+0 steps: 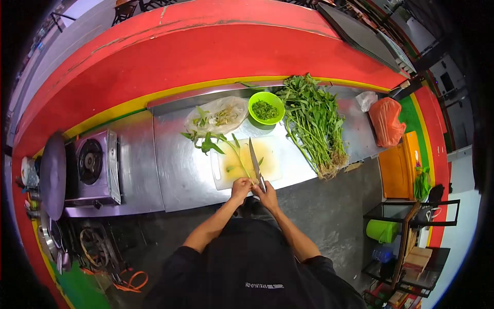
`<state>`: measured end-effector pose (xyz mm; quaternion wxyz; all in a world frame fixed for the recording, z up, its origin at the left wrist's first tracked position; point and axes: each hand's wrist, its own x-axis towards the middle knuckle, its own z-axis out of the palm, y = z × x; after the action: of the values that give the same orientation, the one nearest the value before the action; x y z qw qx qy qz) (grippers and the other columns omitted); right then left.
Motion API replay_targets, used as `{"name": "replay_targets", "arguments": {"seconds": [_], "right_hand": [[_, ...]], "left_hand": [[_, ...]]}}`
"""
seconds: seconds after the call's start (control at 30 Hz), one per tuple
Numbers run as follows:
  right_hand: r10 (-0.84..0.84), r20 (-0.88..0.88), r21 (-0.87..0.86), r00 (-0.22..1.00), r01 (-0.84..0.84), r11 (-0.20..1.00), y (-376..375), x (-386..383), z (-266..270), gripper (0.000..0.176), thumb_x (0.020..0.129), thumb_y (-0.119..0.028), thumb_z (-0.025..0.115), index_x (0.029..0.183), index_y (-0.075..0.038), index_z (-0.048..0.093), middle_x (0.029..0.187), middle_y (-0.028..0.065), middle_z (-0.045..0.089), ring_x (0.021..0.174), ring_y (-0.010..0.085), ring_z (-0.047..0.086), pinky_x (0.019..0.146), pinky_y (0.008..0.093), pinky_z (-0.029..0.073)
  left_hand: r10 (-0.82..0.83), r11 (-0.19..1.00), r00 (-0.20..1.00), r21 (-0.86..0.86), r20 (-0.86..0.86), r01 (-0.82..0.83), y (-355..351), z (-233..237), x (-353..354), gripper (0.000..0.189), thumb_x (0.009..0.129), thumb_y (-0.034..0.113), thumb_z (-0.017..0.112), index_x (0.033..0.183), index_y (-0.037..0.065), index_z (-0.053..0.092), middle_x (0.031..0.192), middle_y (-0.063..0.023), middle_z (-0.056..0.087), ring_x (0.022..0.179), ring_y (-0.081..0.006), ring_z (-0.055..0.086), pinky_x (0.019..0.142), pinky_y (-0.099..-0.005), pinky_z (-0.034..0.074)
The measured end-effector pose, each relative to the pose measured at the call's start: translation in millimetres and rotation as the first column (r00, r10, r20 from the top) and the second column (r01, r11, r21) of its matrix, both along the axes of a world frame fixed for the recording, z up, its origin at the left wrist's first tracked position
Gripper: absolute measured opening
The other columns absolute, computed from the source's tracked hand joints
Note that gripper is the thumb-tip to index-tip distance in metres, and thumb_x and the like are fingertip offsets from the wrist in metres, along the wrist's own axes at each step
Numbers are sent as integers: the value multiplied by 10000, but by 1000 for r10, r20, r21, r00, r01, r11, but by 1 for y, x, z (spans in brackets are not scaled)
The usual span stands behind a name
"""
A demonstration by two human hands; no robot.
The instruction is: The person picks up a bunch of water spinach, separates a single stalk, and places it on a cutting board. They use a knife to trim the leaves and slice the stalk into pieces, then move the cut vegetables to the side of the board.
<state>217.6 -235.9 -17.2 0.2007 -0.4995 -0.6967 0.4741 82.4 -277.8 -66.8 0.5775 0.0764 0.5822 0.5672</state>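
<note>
My left hand [240, 189] is closed around the lower end of a long leafy green stalk [237, 153], like water spinach, whose leaves point up and left. In my right hand [266, 196] is a kitchen knife [255, 158], its blade pointing away from me over the white cutting board [222, 181]. Both hands are close together at the board's near edge. Small green bits lie on the yellow-stained board. Behind it stands a lime-green bowl [280, 114] of chopped greens. A clear plastic bag [240, 107] with plant scraps lies left of the bowl.
A large bunch of rooted greens [314, 123] lies right of the board on the steel counter [188, 177]. An orange plastic bag [387, 122] sits at the counter's right end. At left are a gas stove [91, 162] and a large round lid or pan [53, 175]. A red wall [206, 54] runs behind.
</note>
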Motion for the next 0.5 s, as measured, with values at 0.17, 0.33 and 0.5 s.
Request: {"name": "replay_targets", "arguments": {"seconds": [0.17,0.33,0.5], "right_hand": [[84,-59,-222,995,-95,970,0,31,28,293,1027,-265,489,1092,10,566,730,72,655,640,139,590,579,306,461],[40,-199,-459,979,-129,879,-5,74,36,347,1046,-311,449,1225,-17,490,731,66,653,513,77,508,454,239,392],[52,-343,-570,938,-252,782,3,100,17,312,1054,-326,430,1238,-77,471,756,87,637,392,61,370,363,232,305]], "left_hand": [[170,985,977,28,-126,-168,11,-18,19,218,949,150,645,1045,-43,613,852,-94,680,690,-139,650,626,-257,550],[145,988,880,24,-452,-151,14,-5,38,178,892,80,641,1026,-29,682,854,-91,711,741,-147,669,675,-278,523],[170,960,809,-92,-563,-266,20,17,44,205,839,55,676,1036,4,697,844,-83,731,767,-151,701,683,-295,542]]}}
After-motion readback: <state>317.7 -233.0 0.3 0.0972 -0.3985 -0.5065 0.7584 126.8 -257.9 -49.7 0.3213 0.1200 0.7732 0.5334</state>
